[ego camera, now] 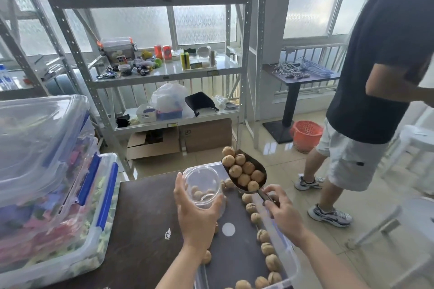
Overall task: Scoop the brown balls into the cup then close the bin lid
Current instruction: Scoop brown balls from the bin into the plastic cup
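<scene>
Here both hands [197, 216] raised — cup [203, 186], scoop [245, 172] gripped.

Cup [203, 186] left of loaded scoop [244, 173], both above the bin [279, 237].

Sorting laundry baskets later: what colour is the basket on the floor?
Orange, with a perforated wall; the head view shows it.

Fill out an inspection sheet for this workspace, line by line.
Surface: dark brown table.
Job's things: clear cup tilted, few brown balls inside; metal scoop heaped with brown balls; open clear bin with balls along its wall.
Clutter: stacked storage tubs at left.
Hands: left hand holds cup; right hand holds scoop handle.
Cables: nothing seen.
Surroundings: metal shelving; bystander; orange basket.
</scene>
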Available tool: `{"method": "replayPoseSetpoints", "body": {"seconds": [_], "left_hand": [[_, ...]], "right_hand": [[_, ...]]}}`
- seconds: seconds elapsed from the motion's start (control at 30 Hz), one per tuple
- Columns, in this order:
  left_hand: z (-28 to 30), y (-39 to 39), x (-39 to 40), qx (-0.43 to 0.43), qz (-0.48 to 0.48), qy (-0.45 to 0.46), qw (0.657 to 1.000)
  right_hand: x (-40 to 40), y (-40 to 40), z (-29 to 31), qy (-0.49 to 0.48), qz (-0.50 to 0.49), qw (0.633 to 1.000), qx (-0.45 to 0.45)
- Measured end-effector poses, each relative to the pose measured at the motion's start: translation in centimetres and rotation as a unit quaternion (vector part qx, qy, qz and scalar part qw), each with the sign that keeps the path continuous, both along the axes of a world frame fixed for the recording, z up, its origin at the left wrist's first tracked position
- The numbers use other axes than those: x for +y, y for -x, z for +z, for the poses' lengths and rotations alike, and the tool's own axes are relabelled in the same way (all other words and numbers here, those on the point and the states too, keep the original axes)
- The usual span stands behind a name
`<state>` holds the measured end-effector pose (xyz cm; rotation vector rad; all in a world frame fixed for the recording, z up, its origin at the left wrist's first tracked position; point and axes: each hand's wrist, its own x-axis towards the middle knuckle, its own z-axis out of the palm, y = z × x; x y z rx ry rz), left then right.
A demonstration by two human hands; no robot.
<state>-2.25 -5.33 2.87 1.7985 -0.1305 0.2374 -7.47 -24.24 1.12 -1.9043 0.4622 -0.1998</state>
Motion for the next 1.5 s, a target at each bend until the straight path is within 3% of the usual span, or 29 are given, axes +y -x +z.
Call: {"method": "replayPoseSetpoints", "body": {"seconds": [0.2,0.3,0.37,0.5,0.67,0.77,0.87,1.07,1.2,1.5], "left_hand": [[-1.7,-1.5,-1.3,0.053,-0.056,-0.094,0.993],[-2.4,-1.9,-1.8,0.072,-0.057,-0.11,0.99],[-2.6,-2.0,-2.0,0.097,-0.049,-0.104,0.989],[-3.6,-1.4,-2.0,0.112,-0.07,-0.113,0.985],[-4.5,-1.3,-1.9,0.12,-0.057,-0.068,0.989],[-4.1,-1.6,-1.5,0.119,-0.029,-0.031,0.992],[-2.5,-2.0,-0.9,0.097,-0.008,0.019,0.995],[1.3,-3.3,1.1,0.022,0.008,0.043,0.999],[2.2,-3.9,2.4,-0.001,0.015,0.036,0.999],[1.3,-4.2,3.1,0.009,0.032,0.019,0.999]], "right_hand": [[-1.3,2.8,6.7,0.056,0.071,0.996,0.006],[-1.5,3.2,10.6,0.161,0.113,0.979,0.058],[-0.8,2.8,12.9,0.258,0.143,0.949,0.115],[2.0,1.4,17.0,0.444,0.188,0.853,0.201],[3.5,0.4,20.0,0.527,0.171,0.804,0.218],[2.1,0.5,19.7,0.52,0.125,0.814,0.228],[0.6,0.6,16.8,0.495,0.12,0.809,0.294],[3.5,2.5,6.3,0.388,0.319,0.775,0.384],[7.1,2.5,3.6,0.298,0.348,0.801,0.386],[10.5,-0.8,-0.4,0.221,0.212,0.869,0.389]]}}
